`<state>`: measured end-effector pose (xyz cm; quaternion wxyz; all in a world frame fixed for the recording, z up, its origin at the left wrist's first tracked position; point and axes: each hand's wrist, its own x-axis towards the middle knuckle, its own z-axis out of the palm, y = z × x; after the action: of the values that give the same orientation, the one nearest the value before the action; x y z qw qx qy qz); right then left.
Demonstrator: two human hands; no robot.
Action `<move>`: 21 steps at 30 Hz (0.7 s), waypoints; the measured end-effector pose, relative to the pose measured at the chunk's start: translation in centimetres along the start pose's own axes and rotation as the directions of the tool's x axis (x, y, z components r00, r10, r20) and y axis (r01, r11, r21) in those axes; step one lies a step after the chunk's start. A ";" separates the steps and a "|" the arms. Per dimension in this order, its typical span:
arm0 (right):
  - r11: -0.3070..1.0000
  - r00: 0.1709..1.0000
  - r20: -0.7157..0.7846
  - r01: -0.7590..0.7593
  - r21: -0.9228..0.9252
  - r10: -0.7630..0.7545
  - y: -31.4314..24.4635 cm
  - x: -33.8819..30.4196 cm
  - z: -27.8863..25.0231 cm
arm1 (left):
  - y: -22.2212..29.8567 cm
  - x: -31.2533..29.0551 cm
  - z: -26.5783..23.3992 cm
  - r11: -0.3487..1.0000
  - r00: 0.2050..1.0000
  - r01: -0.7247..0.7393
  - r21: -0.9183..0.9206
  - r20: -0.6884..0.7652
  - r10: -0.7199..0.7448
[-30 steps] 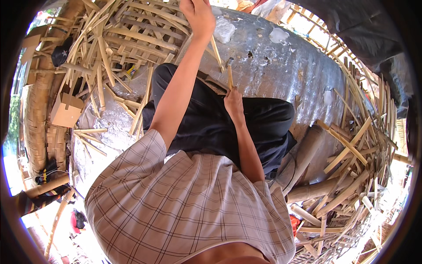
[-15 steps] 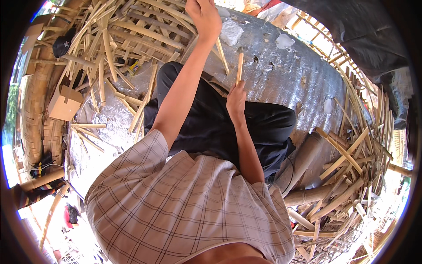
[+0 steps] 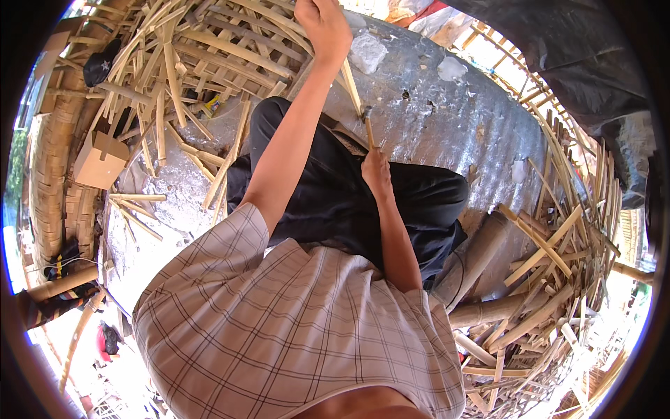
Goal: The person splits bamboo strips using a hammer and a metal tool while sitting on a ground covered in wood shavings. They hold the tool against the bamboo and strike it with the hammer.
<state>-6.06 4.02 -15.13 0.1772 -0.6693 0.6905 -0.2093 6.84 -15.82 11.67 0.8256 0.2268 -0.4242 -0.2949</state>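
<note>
My right hand [image 3: 377, 171] is wrapped round the wooden handle of a hammer [image 3: 370, 131]. The small dark hammer head is at the lower end of a pale split bamboo strip [image 3: 352, 85], touching it or very close. That strip slants up behind my left wrist, in line with my closed left hand [image 3: 325, 31], which appears to grip it. The fingertips of my left hand are cut off by the top edge of the view. Beyond my crossed legs in black trousers [image 3: 314, 188] lies a grey, worn sheet [image 3: 447, 119] on the floor.
A woven bamboo lattice [image 3: 230, 52] with loose strips is at the upper left. A cardboard box [image 3: 101, 160] stands at left. Thick bamboo poles [image 3: 481, 258] and piles of split bamboo [image 3: 558, 279] lie at right. Dark plastic sheeting [image 3: 558, 56] hangs at the upper right.
The hammer in my right hand has swung down and to the left, its head now by the strip's end. My left hand and the strip have stayed in place.
</note>
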 end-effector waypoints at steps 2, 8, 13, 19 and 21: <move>0.998 0.993 -0.092 0.068 -0.015 -0.069 0.4 0.0 -0.1 | -0.1 0.0 -0.2 0.993 0.998 -0.066 0.094 0.017 0.065; 0.963 0.979 0.002 -0.203 0.177 0.206 -4.7 0.4 -3.2 | 0.4 0.4 -1.6 0.997 0.999 -0.037 0.069 -0.018 0.039; 0.992 0.996 -0.007 -0.086 0.093 0.087 -1.2 2.2 -1.0 | 0.1 0.3 -0.7 0.995 0.998 -0.056 0.077 -0.015 0.058; 0.970 0.976 -0.135 -0.144 0.197 0.172 -5.6 1.6 -2.8 | 0.3 0.5 -3.0 0.992 0.996 -0.070 0.105 -0.049 0.075; 0.996 0.986 -0.164 0.005 0.090 0.010 0.3 1.2 1.5 | 0.8 0.6 -1.5 0.994 0.996 -0.064 0.093 -0.055 0.069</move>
<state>-5.55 2.79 -16.56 0.1499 -0.6402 0.6935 -0.2944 8.59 -15.44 11.71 0.8357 0.2585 -0.4204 -0.2408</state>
